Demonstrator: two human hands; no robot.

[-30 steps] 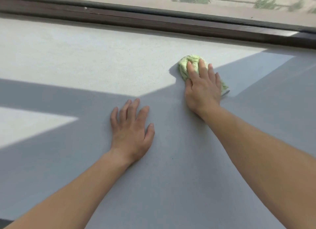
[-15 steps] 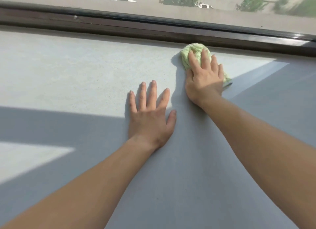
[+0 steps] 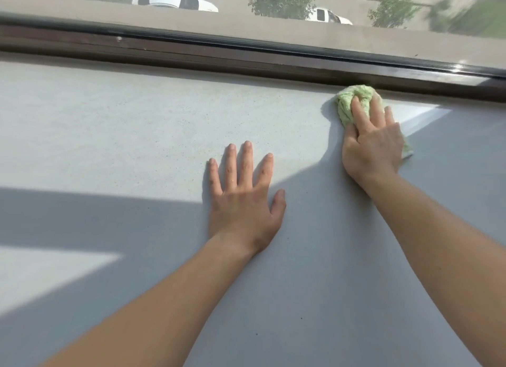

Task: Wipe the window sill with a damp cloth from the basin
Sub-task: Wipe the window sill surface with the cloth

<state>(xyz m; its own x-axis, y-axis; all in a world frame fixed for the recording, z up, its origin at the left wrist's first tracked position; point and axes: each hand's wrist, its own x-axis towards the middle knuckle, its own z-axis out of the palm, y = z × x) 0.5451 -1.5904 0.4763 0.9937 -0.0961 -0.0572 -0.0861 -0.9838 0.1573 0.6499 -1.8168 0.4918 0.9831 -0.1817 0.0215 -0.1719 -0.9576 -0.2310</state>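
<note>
I recorded left hand open on the window sill, right hand pressing flat-fingered on the cloth at its far edge; bunching risked missed strips.

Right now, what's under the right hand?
The right hand presses a bunched green cloth onto the grey window sill by the dark window frame. The cloth's far end and right corner show; its middle and the sill beneath are covered.
</note>
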